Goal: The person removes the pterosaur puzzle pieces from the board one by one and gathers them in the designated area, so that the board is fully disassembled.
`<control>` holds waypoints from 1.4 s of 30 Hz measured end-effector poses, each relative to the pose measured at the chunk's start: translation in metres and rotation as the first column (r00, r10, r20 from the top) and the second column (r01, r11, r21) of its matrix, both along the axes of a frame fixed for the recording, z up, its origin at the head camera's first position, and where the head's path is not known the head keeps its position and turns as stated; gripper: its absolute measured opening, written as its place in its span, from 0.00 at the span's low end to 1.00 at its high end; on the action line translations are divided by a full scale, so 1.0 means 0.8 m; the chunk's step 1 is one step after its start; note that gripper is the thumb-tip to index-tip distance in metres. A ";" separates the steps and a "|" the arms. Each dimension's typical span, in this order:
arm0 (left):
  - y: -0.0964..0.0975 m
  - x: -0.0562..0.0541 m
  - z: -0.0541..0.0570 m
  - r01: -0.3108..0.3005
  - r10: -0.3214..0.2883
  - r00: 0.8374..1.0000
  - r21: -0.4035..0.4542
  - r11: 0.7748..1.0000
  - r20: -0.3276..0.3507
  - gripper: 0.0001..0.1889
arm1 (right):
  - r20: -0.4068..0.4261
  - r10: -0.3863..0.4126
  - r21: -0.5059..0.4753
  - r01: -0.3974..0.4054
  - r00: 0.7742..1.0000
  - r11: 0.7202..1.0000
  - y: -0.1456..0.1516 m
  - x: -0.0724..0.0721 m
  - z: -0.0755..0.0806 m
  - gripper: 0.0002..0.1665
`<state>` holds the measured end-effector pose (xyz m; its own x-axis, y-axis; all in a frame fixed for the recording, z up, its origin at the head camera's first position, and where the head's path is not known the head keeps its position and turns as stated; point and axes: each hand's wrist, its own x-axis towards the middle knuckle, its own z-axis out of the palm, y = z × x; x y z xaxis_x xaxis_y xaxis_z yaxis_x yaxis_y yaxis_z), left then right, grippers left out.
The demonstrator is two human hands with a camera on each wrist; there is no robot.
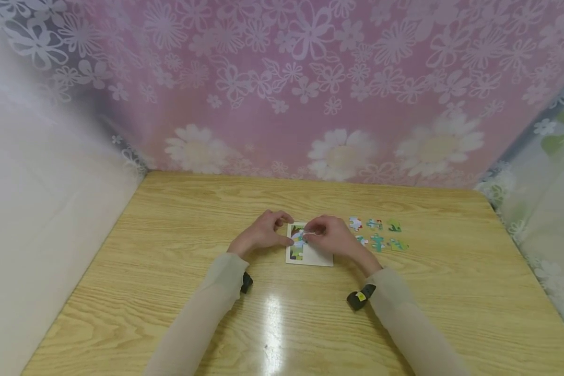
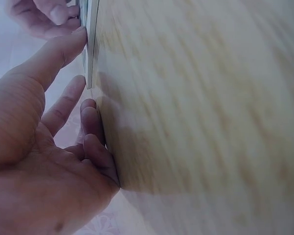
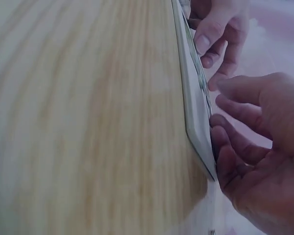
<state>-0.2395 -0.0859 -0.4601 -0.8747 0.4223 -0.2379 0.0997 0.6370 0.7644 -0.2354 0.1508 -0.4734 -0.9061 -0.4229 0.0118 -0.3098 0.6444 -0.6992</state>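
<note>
A small jigsaw puzzle board [image 1: 318, 257] with a pale frame lies on the table, its left column filled with colourful pieces [image 1: 296, 253]. My left hand [image 1: 263, 231] is at the board's left side. Its thumb [image 2: 63, 51] rests on the frame's edge and its forefinger reaches the upper corner. Over the board's upper middle, my right hand [image 1: 332, 237] pinches a puzzle piece [image 1: 313, 233] between thumb and fingers; the piece's picture is mostly hidden. In the right wrist view, the right fingers [image 3: 239, 142] are close above the board [image 3: 198, 107].
To the right of the board, loose puzzle pieces lie in two rows, among them a green piece [image 1: 394, 225] and a teal one [image 1: 377, 242]. The wooden table [image 1: 192, 209] meets a pink flowered curtain [image 1: 272, 104] at the back. Dark wrist bands [image 1: 357, 300] sit by both cuffs.
</note>
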 end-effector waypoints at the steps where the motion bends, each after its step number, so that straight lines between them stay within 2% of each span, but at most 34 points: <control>1: 0.000 0.000 0.000 -0.001 0.001 1.000 -0.001 1.000 0.001 0.28 | -0.007 0.004 0.022 -0.004 1.000 1.000 -0.002 -0.001 -0.001 0.11; 7: -0.001 0.000 0.002 0.000 0.000 1.000 0.005 1.000 0.009 0.27 | -0.021 0.005 0.088 -0.003 1.000 0.996 -0.011 -0.002 0.000 0.11; 14: -0.001 -0.003 0.000 -0.012 0.011 0.999 0.026 1.000 0.031 0.28 | 0.004 -0.032 0.103 0.031 0.999 0.994 -0.015 -0.001 0.001 0.10; 19: 0.000 -0.003 0.001 -0.018 0.017 0.999 0.025 1.000 0.035 0.27 | 0.029 -0.057 0.092 0.054 0.998 0.994 -0.017 -0.002 0.003 0.09; 27: 0.002 -0.002 0.001 -0.018 0.018 1.000 0.005 1.000 0.020 0.26 | 0.020 -0.057 0.069 0.055 0.998 0.996 -0.017 -0.003 0.004 0.18; 35: 0.003 0.000 0.004 -0.036 0.036 0.999 0.006 0.999 0.025 0.27 | 0.014 -0.062 0.065 0.061 0.998 0.996 -0.020 -0.007 0.006 0.13; 42: 0.005 0.000 0.005 -0.047 0.047 0.998 0.000 0.999 0.034 0.27 | 0.047 -0.045 -0.016 0.046 0.998 0.999 -0.024 -0.012 0.008 0.08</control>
